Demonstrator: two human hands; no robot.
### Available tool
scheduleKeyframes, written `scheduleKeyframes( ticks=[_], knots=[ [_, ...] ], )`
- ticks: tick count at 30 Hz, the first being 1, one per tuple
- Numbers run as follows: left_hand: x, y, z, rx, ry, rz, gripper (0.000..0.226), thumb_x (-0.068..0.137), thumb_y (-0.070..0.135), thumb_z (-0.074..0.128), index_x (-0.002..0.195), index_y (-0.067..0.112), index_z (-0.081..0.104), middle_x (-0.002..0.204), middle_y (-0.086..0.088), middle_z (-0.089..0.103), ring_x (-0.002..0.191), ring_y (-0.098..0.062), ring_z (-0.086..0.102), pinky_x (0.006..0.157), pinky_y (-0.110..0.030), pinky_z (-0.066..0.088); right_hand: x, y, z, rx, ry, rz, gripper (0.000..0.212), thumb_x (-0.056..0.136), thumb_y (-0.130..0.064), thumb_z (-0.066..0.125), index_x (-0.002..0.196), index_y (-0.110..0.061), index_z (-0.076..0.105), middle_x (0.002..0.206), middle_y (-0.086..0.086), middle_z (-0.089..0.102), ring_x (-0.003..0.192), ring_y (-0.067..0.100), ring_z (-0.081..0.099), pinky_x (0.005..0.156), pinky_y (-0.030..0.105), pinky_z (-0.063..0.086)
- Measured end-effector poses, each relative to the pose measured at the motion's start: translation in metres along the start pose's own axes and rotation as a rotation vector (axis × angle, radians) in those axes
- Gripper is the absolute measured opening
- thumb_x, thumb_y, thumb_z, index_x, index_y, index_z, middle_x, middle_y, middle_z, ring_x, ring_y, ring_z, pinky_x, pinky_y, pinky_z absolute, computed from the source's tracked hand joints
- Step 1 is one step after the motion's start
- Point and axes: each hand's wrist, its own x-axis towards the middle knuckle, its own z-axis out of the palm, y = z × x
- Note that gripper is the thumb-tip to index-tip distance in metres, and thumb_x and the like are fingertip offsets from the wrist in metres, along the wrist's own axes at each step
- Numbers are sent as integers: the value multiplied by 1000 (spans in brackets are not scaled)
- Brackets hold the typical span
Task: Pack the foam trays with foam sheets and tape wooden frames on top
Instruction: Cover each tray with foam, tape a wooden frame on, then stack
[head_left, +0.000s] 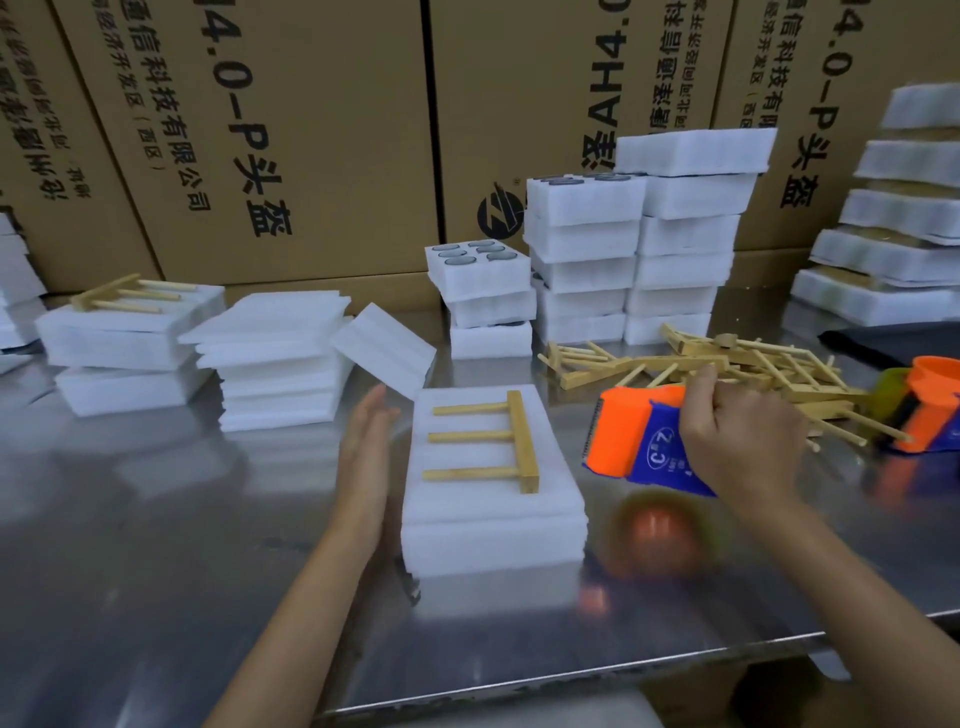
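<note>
Presently the right hand (737, 441) grips an orange tape dispenser (636, 441), while the left hand (366, 457), fingers straight, stands just beside the foam tray (493, 525) at its 3 o'clock; a wooden frame (493, 441) lies on top.

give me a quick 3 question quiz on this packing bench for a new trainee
1. True or false: the wooden frame on the foam pack in front of the person is already taped down.
2. What does the right hand hold? A) a foam sheet B) the orange and blue tape dispenser C) a loose frame
3. Fill in: the left hand is ___ and stands beside the pack's left edge.

Key:
1. False, no tape shows across it.
2. B, with fingers curled round it, off to the pack's right.
3. Open, fingers straight; whether it touches the foam cannot be told.
</note>
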Motion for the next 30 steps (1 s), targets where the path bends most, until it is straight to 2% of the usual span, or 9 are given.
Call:
scheduleKeyframes(
  ticks=[4,6,8,10,14,17,23,27,30],
  knots=[
    [-15,47,15,221,-220,281,34,99,20,52,123,42,62,116,39,59,109,25,47,79,3,38,16,-41,-12,240,135,-109,56,97,-32,32,43,-17,36,36,-5,35,33,13,36,45,23,21],
    [-28,69,30,201,-456,269,34,99,20,53,125,39,63,120,32,62,112,18,52,83,1,40,21,-59,-16,321,135,-145,57,97,-35,32,44,-15,38,38,-7,36,35,12,39,46,22,24],
    [-39,83,41,146,-597,180,32,100,18,50,124,34,64,120,18,69,114,3,61,95,-14,46,25,-72,-20,374,134,-166,56,97,-37,32,46,-14,40,39,-10,36,37,8,39,47,21,24],
    [-43,89,43,65,-575,107,31,100,13,47,118,27,68,115,5,73,109,-10,67,97,-26,51,28,-78,-24,392,153,-192,54,96,-37,32,46,-18,37,39,-11,35,37,6,39,48,20,22],
    [-38,88,38,-89,-586,-1,31,91,17,50,113,14,72,109,-7,74,96,-16,70,78,-24,56,29,-80,-32,410,126,-248,49,95,-38,30,48,-29,30,40,-12,35,39,3,39,48,18,21],
    [-32,84,37,-107,-606,-43,29,95,14,53,115,12,73,109,-9,74,96,-18,71,79,-23,56,30,-80,-36,400,70,-263,52,95,-40,29,47,-22,37,40,-7,41,40,6,42,48,19,24],
    [-22,78,48,-80,-424,-124,30,99,4,49,92,15,76,84,-5,77,74,-17,74,70,-26,60,52,-86,-31,186,-175,-380,58,95,-41,35,47,-10,46,42,1,47,45,18,48,52,30,38],
    [-11,81,48,-25,-399,-190,29,100,1,44,102,5,73,96,-13,76,88,-27,75,76,-34,61,73,-93,-20,45,-300,-435,59,97,-42,38,50,-10,53,50,6,53,54,23,50,61,36,45],
    [-1,89,41,-88,-381,-252,29,99,-4,41,102,-1,70,94,-18,76,83,-27,76,63,-31,61,83,-100,-11,10,-343,-471,53,97,-45,36,60,-13,55,59,3,56,61,20,51,64,37,44]
  ],
)
